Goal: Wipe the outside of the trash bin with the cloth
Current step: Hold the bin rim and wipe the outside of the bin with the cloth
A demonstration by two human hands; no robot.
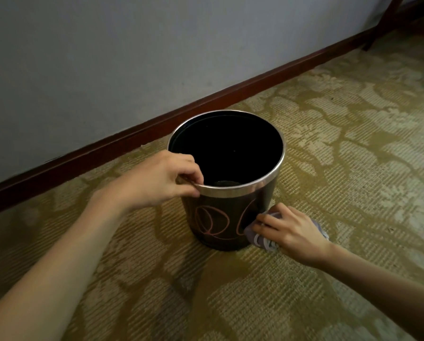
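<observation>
A round dark trash bin (218, 225) with a silver rim and pink loop patterns stands upright on the carpet. Its inside is black and looks empty. My left hand (157, 180) pinches the near-left part of the rim, fingers curled over the edge. My right hand (289, 230) holds a grey-purple cloth (260, 235) pressed against the bin's lower right side, near the floor. Most of the cloth is hidden under that hand.
Patterned olive and beige carpet (341, 143) covers the floor all around. A grey wall (107, 57) with a dark red-brown baseboard (132, 136) runs just behind the bin. Dark wooden furniture legs (388, 18) stand at the far top right.
</observation>
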